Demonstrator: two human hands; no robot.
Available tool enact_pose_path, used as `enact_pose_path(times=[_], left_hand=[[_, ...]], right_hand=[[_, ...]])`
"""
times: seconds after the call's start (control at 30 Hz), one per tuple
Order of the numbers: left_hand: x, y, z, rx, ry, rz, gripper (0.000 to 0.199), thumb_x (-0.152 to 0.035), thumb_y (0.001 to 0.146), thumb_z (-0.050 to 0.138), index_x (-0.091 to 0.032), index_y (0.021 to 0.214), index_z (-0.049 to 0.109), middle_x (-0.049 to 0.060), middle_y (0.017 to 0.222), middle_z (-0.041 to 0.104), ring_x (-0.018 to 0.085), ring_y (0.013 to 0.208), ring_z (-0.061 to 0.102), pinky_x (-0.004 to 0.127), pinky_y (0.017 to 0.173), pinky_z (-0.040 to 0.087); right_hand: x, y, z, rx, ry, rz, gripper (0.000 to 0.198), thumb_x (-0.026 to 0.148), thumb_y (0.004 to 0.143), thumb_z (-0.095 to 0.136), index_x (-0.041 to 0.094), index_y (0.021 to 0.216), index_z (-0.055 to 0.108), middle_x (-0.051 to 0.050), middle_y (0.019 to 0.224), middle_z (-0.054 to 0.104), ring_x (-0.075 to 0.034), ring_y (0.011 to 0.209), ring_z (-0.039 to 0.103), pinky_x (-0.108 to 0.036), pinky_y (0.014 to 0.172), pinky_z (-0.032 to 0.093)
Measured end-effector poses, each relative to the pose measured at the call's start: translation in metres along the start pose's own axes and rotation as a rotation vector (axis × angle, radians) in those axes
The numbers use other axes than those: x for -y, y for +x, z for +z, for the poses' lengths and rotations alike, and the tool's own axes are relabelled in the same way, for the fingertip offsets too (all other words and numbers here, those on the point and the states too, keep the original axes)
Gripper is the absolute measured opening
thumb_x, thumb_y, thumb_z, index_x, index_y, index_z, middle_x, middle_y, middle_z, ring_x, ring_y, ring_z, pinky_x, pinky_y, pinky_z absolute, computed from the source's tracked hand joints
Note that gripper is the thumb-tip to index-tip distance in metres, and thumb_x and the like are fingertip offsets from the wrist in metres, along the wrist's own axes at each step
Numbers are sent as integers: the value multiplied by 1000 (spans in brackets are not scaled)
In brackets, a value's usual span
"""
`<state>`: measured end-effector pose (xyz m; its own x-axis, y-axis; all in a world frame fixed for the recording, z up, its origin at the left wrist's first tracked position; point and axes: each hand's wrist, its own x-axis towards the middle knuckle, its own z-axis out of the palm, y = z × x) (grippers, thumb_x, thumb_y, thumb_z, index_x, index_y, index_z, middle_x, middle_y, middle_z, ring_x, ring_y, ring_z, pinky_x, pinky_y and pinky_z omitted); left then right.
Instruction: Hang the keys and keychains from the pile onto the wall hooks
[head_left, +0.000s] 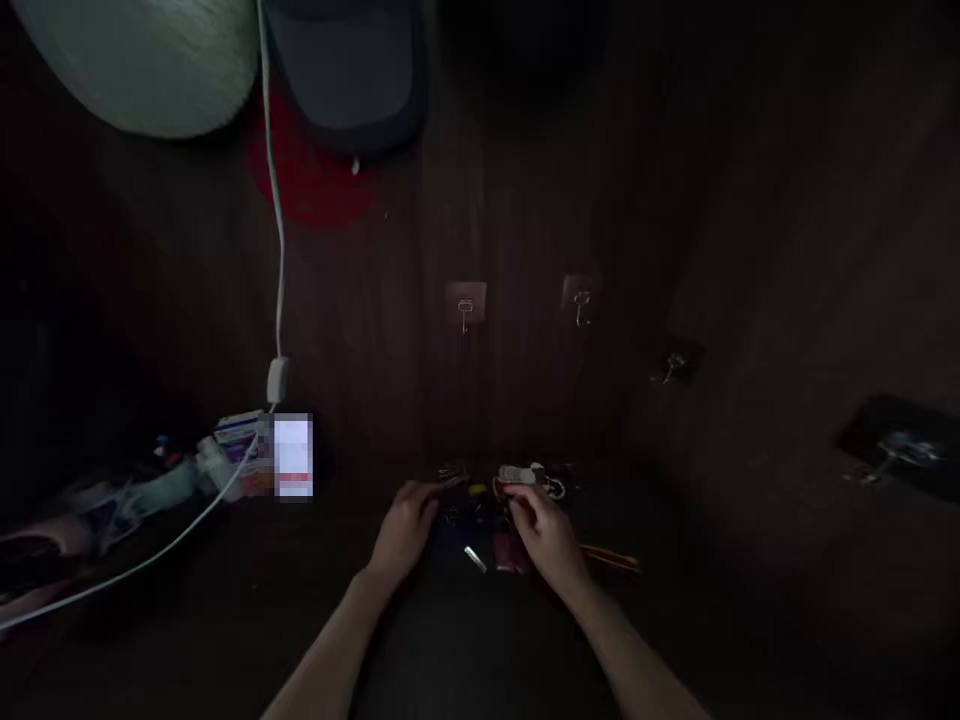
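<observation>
Both hands reach into a pile of small things on the dark surface. At its left edge my left hand (405, 528) has its fingers bent together beside some thin metal pieces that look like keys (454, 478); what they grip is too dark to make out. On the right, the fingers of my right hand (546, 530) curl in at a pale elongated item (517, 473) and a metal ring (556, 488). Between the hands lie a yellow piece (478, 490), a shiny metal strip (475, 559) and a dark red flat item (506, 553).
A red-and-yellow strip (611, 558) lies right of my right wrist. Boxes and bottles (217, 465) stand at left beside a bright screen (293, 457). A white cable (281, 270) hangs down there. Caps (345, 80) and metal hooks (465, 308) are on the wooden wall.
</observation>
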<state>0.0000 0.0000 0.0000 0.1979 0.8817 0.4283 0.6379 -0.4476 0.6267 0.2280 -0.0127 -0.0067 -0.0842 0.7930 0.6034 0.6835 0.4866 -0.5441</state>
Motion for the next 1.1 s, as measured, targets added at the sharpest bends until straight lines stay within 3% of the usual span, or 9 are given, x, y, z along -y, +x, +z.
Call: enact_pose_path(times=[0.2,0.33,0.43,0.63,0.87,1.1], left_hand=[[-4,-3,13,9,135,22,20,-24,84,51,-23,91,70,8,93,62,24,89,55,39,80,44],[-7,-4,13,-13,37,-1,17,-25,83,51,-22,80,68,6,87,63,23,86,57,37,79,43],[-11,-4,11,-44,-133,-50,17,-29,84,50,-21,79,64,5,85,64,22,85,58,34,79,43],[-14,-2,5,-112,-588,-305,20,-36,82,52,-20,78,62,3,88,69,20,89,61,28,81,42],[-3,-3,-3,-141,-1319,-564,14,-30,76,64,-16,79,64,8,93,71,19,89,65,27,79,49],[-7,-2,-10,-144,-1565,-768,13,-14,86,51,-10,82,63,13,95,71,20,92,68,29,81,53]], right_hand=[[3,-2,1,17,13,-54,21,21,88,39,23,95,58,-5,91,65,-18,87,63,-28,75,49],[5,-1,2,23,13,-60,20,19,86,40,23,92,59,-5,89,65,-18,84,63,-28,73,48],[4,-2,2,28,14,-54,20,18,86,40,23,91,59,-4,88,64,-18,84,62,-28,74,48],[3,-3,1,40,18,-30,19,18,86,40,23,88,59,-4,86,63,-17,82,62,-27,72,47],[5,-6,0,40,29,-36,20,17,86,40,23,87,58,-4,84,62,-17,82,61,-28,73,46],[7,-8,0,30,36,-49,19,17,86,41,22,86,59,-4,82,63,-18,81,62,-28,73,47]])
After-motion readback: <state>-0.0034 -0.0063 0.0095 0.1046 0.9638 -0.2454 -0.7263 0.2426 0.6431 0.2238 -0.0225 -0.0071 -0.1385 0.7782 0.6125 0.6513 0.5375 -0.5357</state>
